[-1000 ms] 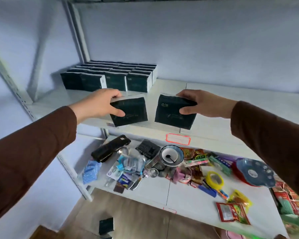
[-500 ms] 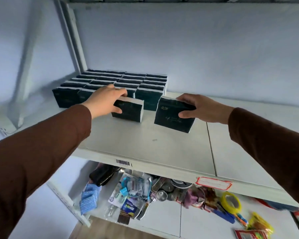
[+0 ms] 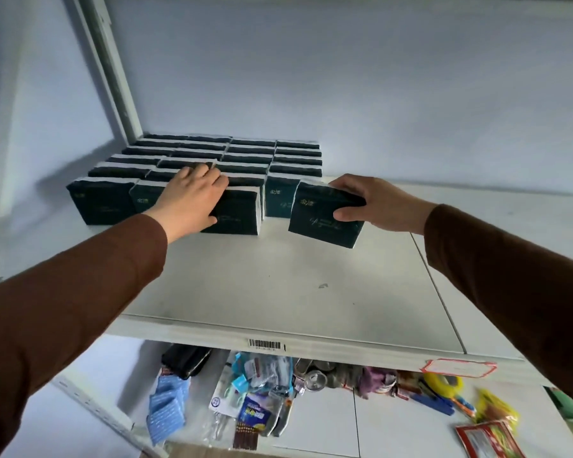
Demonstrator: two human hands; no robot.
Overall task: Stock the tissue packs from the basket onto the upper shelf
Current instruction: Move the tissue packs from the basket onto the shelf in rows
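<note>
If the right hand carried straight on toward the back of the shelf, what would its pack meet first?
Probably the front pack of the rightmost row: the right hand holds its tissue pack just ahead of it, though depth is unclear.

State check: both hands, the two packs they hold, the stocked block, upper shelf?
left hand: grips left pack
left pack: upright on shelf, against the block
right hand: grips right pack
right pack: tilted, apart from block
stocked block: upright rows
upper shelf: front bare

Both arms outstretched, left hand (image 3: 192, 196) and right hand (image 3: 374, 203) fingers curled, gripping.
</note>
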